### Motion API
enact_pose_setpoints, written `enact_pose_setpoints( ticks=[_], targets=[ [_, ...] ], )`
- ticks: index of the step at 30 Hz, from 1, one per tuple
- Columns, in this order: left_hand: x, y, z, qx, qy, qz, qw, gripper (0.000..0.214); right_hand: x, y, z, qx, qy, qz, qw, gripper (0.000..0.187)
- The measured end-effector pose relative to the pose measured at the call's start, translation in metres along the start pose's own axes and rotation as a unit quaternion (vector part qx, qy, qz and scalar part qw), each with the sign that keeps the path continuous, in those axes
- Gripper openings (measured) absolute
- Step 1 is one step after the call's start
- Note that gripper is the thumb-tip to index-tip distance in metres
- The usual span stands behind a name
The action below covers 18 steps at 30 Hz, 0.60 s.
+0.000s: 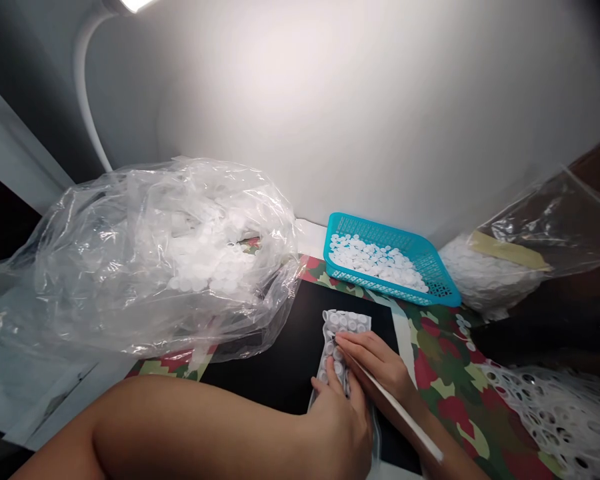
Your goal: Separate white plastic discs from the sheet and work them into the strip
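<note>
the sheet of white discs (pixel 347 322) lies flat on the black mat (pixel 280 360), just in front of the blue basket (pixel 437 280). the left hand (pixel 343 427) presses on the sheet's near end, fingers extended, gripping nothing. the right hand (pixel 377 363) is closed around a thin white stick (pixel 405 417), whose tip touches the sheet.

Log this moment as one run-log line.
left hand: fingers pressing sheet of white discs | right hand: holding thin stick, tip on sheet | blue basket: loose discs, behind
</note>
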<state>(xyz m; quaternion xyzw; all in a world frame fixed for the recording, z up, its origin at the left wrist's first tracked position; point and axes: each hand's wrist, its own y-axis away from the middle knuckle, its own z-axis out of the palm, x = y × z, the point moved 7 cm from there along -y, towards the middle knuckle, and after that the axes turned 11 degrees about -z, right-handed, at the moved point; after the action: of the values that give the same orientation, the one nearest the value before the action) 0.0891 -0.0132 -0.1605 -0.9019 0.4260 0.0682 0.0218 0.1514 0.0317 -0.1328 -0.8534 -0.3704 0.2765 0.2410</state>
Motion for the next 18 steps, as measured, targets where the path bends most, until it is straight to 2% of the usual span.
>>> enact_pose_setpoints(
  ticks=[3, 7, 10, 14, 18],
  targets=[
    [0.003, 0.001, 0.002, 0.033, -0.003, 0.002, 0.999, 0.039, -0.002, 0.003, 0.003, -0.014, 0.024, -0.029, 0.999, 0.037],
    [0.005, -0.001, 0.004, 0.013, -0.004, 0.014, 1.0, 0.036, -0.001, 0.005, 0.008, -0.03, 0.024, -0.065, 0.997, 0.042],
    [0.006, -0.002, 0.003, 0.011, -0.004, 0.016, 1.0, 0.036, 0.001, 0.005, 0.011, -0.028, 0.008, -0.065, 0.997, 0.043],
    [0.007, -0.003, 0.002, 0.006, -0.014, 0.023, 1.0, 0.036, 0.002, 0.004, 0.001, 0.043, -0.002, -0.021, 0.999, 0.038],
    [0.006, -0.004, -0.001, -0.006, -0.027, 0.025, 0.999, 0.038, 0.006, 0.004, -0.008, 0.077, 0.003, 0.076, 0.994, 0.028]
  ],
)
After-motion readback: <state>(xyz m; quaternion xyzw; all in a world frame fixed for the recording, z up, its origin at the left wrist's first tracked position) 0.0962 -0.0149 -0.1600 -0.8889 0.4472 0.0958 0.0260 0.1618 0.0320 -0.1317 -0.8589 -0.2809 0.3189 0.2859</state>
